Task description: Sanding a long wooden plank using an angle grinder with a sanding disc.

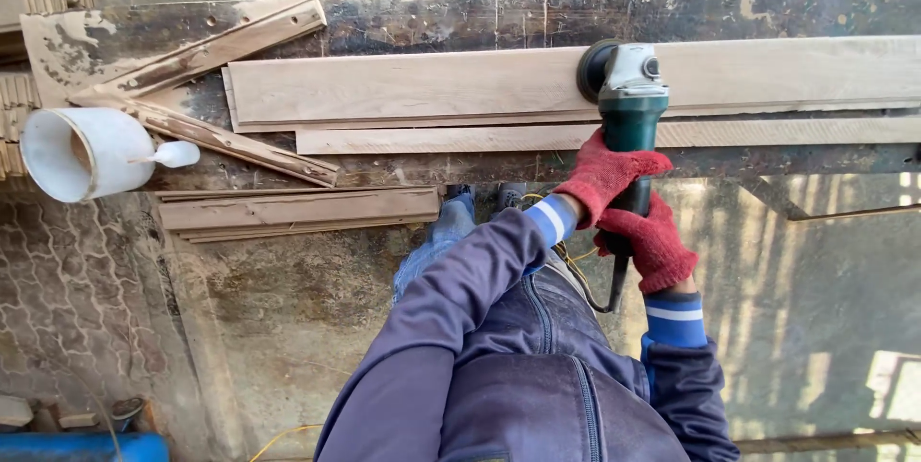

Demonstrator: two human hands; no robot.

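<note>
a dark, worn workbench [432, 25] carries two long pale boards [403, 88] along its middle, an angled wooden frame [192, 88] at its left end, and a white bucket [82, 150] at its left corner.

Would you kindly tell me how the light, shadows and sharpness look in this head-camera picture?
Head view: warm sunlight falls evenly on the long boards and the angle grinder; striped shadows cross the ground at right, with a blown-out bright patch at the lower right corner; both red-gloved hands, left hand and right hand, look sharp, without motion blur.
</note>
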